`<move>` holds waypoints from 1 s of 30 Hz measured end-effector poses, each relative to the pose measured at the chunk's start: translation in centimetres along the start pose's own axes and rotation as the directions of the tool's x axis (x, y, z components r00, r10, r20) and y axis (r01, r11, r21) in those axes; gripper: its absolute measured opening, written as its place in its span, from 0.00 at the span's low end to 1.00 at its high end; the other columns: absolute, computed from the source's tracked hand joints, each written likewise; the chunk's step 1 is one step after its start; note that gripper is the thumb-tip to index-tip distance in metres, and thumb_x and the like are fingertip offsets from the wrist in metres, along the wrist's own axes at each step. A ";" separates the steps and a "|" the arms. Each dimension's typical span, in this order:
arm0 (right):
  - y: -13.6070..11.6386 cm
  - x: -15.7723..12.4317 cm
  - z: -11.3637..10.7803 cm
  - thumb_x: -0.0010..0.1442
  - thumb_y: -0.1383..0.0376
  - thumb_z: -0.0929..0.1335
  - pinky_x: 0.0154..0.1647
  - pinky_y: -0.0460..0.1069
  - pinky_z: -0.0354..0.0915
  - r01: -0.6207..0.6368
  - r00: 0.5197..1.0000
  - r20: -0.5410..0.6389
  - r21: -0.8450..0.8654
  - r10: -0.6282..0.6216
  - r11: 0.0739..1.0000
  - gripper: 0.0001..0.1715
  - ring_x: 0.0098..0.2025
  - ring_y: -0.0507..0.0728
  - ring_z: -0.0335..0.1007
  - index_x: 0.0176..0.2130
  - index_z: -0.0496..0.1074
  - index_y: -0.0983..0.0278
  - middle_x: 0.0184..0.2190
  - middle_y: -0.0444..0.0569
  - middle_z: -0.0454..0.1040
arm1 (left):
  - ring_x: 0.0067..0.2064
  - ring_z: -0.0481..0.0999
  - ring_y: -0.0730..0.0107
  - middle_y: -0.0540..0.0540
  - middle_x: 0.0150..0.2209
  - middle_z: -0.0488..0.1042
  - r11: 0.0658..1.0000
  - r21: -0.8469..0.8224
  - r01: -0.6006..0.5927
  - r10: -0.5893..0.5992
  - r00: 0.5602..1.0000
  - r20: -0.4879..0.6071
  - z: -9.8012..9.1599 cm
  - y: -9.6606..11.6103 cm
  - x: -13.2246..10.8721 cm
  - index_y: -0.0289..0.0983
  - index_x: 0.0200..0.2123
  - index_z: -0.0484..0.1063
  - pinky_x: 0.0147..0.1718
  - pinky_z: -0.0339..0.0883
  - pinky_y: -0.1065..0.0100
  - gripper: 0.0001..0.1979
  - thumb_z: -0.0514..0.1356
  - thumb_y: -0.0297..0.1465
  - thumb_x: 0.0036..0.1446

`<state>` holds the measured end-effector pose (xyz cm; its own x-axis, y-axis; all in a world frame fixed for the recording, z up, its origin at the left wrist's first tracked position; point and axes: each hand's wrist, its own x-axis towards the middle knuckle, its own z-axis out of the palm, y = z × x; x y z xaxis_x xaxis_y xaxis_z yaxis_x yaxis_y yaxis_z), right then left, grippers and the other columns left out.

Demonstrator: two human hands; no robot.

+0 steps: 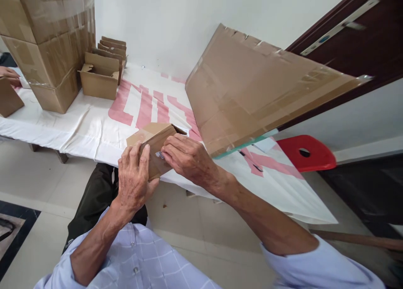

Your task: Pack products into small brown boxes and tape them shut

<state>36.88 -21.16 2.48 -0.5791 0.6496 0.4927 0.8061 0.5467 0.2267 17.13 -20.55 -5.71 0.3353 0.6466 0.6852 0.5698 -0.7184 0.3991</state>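
Observation:
A small brown cardboard box (pixel 156 141) rests at the near edge of the table, tilted toward me. My left hand (pixel 134 177) grips its near left side, fingers wrapped over the top edge. My right hand (pixel 185 156) lies across the box's right face, its fingers pressed on a small white label or strip of tape there. Both hands are closed on the box. The box's underside is hidden behind my hands.
A white and pink cloth (pixel 103 121) covers the low table. A large flattened cardboard sheet (pixel 252 87) leans at right. Taped cartons (pixel 47 37) are stacked far left, small open boxes (pixel 100 74) beside them. A red stool (pixel 307 152) stands right. Another person's hand (pixel 9 75) shows at the left edge.

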 end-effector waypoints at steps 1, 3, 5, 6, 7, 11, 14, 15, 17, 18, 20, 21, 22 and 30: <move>0.0 0.0 0.0 0.73 0.73 0.66 0.40 0.54 0.63 0.009 1.000 0.003 -0.007 -0.009 1.000 0.17 0.37 0.59 0.66 0.32 0.73 0.61 0.32 0.50 0.73 | 0.68 0.69 0.33 0.25 0.69 0.68 1.000 -0.001 -0.002 0.002 1.000 -0.001 0.0 0.0 0.0 0.35 0.73 0.57 0.62 0.70 0.39 0.50 0.74 0.27 0.49; 0.0 0.0 0.1 0.73 0.73 0.65 0.40 0.54 0.64 0.022 1.000 0.012 -0.027 -0.021 0.999 0.17 0.37 0.59 0.66 0.32 0.73 0.61 0.32 0.50 0.73 | 0.68 0.69 0.33 0.25 0.69 0.68 1.000 -0.004 -0.007 0.007 1.000 -0.004 0.0 -0.1 0.0 0.35 0.73 0.57 0.62 0.70 0.39 0.50 0.74 0.27 0.49; 0.0 0.1 0.1 0.73 0.73 0.65 0.40 0.54 0.64 0.041 0.999 0.008 -0.055 -0.041 0.998 0.17 0.37 0.60 0.66 0.32 0.73 0.61 0.32 0.50 0.73 | 0.68 0.69 0.33 0.25 0.69 0.68 1.000 -0.005 -0.006 0.006 1.000 -0.008 0.0 -0.2 0.0 0.34 0.73 0.58 0.62 0.70 0.40 0.49 0.73 0.27 0.49; 0.0 0.1 0.1 0.73 0.73 0.65 0.39 0.54 0.64 0.056 0.998 -0.001 -0.071 -0.057 0.996 0.17 0.37 0.59 0.66 0.32 0.73 0.61 0.32 0.50 0.73 | 0.68 0.69 0.33 0.25 0.69 0.68 1.000 -0.005 -0.004 0.004 1.000 -0.010 -0.1 -0.2 0.0 0.34 0.72 0.58 0.62 0.70 0.40 0.49 0.73 0.26 0.49; 0.0 0.1 0.1 0.73 0.73 0.65 0.39 0.54 0.64 0.072 0.997 -0.014 -0.085 -0.073 0.994 0.17 0.37 0.59 0.65 0.32 0.72 0.61 0.32 0.50 0.73 | 0.68 0.69 0.33 0.25 0.69 0.68 1.000 -0.003 -0.003 0.003 1.000 -0.010 -0.1 -0.2 -0.1 0.34 0.72 0.58 0.62 0.70 0.40 0.48 0.72 0.26 0.50; 0.0 0.2 0.1 0.73 0.73 0.66 0.38 0.53 0.64 0.098 0.993 -0.055 -0.092 -0.103 0.991 0.17 0.35 0.59 0.65 0.31 0.72 0.61 0.31 0.50 0.72 | 0.68 0.69 0.33 0.26 0.69 0.69 1.000 0.009 -0.007 0.007 1.000 -0.008 -0.1 -0.2 -0.1 0.35 0.72 0.57 0.62 0.70 0.40 0.48 0.72 0.26 0.50; 0.0 0.1 0.2 0.73 0.73 0.65 0.39 0.53 0.65 0.068 0.996 -0.054 -0.059 -0.071 0.996 0.16 0.36 0.59 0.66 0.33 0.72 0.61 0.31 0.49 0.74 | 0.68 0.69 0.33 0.25 0.69 0.69 1.000 0.006 -0.009 0.009 1.000 -0.010 -0.1 -0.3 -0.1 0.35 0.73 0.57 0.62 0.70 0.39 0.49 0.72 0.26 0.49; 0.0 0.1 0.2 0.74 0.72 0.65 0.40 0.53 0.66 0.053 0.997 -0.052 -0.052 -0.055 0.997 0.15 0.36 0.59 0.66 0.34 0.73 0.61 0.32 0.49 0.74 | 0.68 0.69 0.33 0.25 0.69 0.68 1.000 0.002 -0.005 0.005 1.000 -0.009 -0.1 -0.3 -0.1 0.35 0.73 0.56 0.62 0.69 0.39 0.50 0.72 0.26 0.49; 0.0 0.0 0.2 0.74 0.71 0.66 0.41 0.54 0.66 0.024 0.998 -0.050 -0.045 -0.026 0.999 0.14 0.37 0.59 0.67 0.35 0.74 0.61 0.32 0.50 0.75 | 0.68 0.69 0.33 0.26 0.69 0.68 1.000 -0.006 0.002 -0.002 1.000 -0.007 -0.1 -0.3 -0.1 0.36 0.73 0.56 0.63 0.69 0.39 0.50 0.72 0.27 0.50; 0.0 0.0 0.2 0.75 0.71 0.65 0.41 0.53 0.66 0.012 0.999 -0.049 -0.041 -0.014 0.999 0.14 0.37 0.59 0.67 0.36 0.74 0.61 0.33 0.50 0.75 | 0.68 0.69 0.33 0.26 0.69 0.68 1.000 -0.008 0.005 -0.005 1.000 -0.004 -0.1 -0.3 -0.1 0.36 0.73 0.55 0.63 0.69 0.39 0.50 0.72 0.27 0.50; 0.0 0.0 0.2 0.75 0.71 0.65 0.41 0.53 0.65 -0.007 0.999 -0.043 -0.031 0.006 0.999 0.15 0.37 0.59 0.67 0.36 0.74 0.62 0.33 0.50 0.75 | 0.68 0.68 0.33 0.26 0.69 0.68 1.000 -0.013 0.005 -0.005 1.000 0.004 -0.1 -0.2 -0.1 0.36 0.74 0.55 0.63 0.69 0.39 0.50 0.73 0.26 0.50; 0.0 0.1 0.2 0.75 0.72 0.65 0.40 0.53 0.64 -0.012 0.999 -0.038 -0.027 0.011 1.000 0.15 0.37 0.58 0.67 0.35 0.73 0.62 0.32 0.49 0.74 | 0.68 0.69 0.33 0.26 0.69 0.68 1.000 -0.015 0.002 -0.002 1.000 0.003 0.0 -0.2 -0.1 0.36 0.73 0.56 0.63 0.69 0.39 0.50 0.73 0.26 0.50; 0.0 0.1 0.1 0.75 0.72 0.64 0.40 0.53 0.64 -0.015 0.999 -0.032 -0.027 0.014 1.000 0.16 0.36 0.58 0.66 0.35 0.73 0.62 0.32 0.49 0.74 | 0.68 0.69 0.33 0.26 0.69 0.68 1.000 -0.016 -0.001 0.001 1.000 0.000 0.0 -0.2 -0.1 0.36 0.73 0.56 0.63 0.69 0.39 0.50 0.73 0.26 0.49; -0.2 0.2 -0.1 0.74 0.73 0.64 0.40 0.53 0.61 -0.015 1.000 -0.010 -0.046 0.014 0.999 0.16 0.35 0.58 0.64 0.34 0.72 0.61 0.31 0.49 0.72 | 0.68 0.69 0.33 0.26 0.70 0.68 1.000 -0.004 -0.007 0.007 1.000 0.000 -0.2 -0.2 0.0 0.36 0.73 0.56 0.63 0.69 0.40 0.50 0.73 0.26 0.49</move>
<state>36.65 -21.18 2.59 -0.5661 0.6521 0.5043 0.8194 0.5120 0.2579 16.85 -20.45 -5.67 0.3395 0.6416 0.6878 0.5644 -0.7239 0.3967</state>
